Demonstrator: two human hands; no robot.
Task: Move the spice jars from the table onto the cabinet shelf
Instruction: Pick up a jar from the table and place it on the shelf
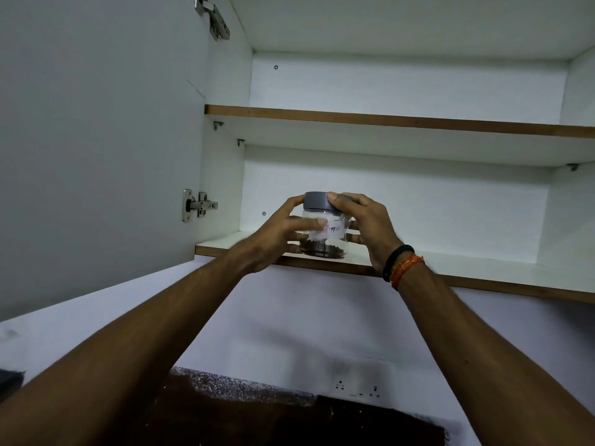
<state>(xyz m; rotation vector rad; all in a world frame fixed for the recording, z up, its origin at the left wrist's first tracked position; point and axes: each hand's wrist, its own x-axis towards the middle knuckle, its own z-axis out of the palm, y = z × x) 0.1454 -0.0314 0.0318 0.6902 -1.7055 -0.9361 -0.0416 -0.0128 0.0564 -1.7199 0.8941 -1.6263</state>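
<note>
Clear plastic, by the look of it: one small pepper jar [323,231] with a grey screw lid [317,202] and a handwritten white label, standing at the front edge of the lower cabinet shelf [483,268], apparently resting on it. Contents dark, filling only the bottom; judged light, rigid, smooth-walled and somewhat slippery, unlikely to shatter if plastic, though the material cannot be confirmed. Left hand [277,233] curls around the jar's left wall, thumb across the front beside the label; right hand [367,226] wraps the right side, thumb on the lid rim. Best hold is judged to be the body wall on both sides, or the lid from above if it is screwed tight. Hidden: the jar's back and most right-hand fingers; the table and any other jars lie out of view; whether the base bears fully on the shelf is unclear.
</note>
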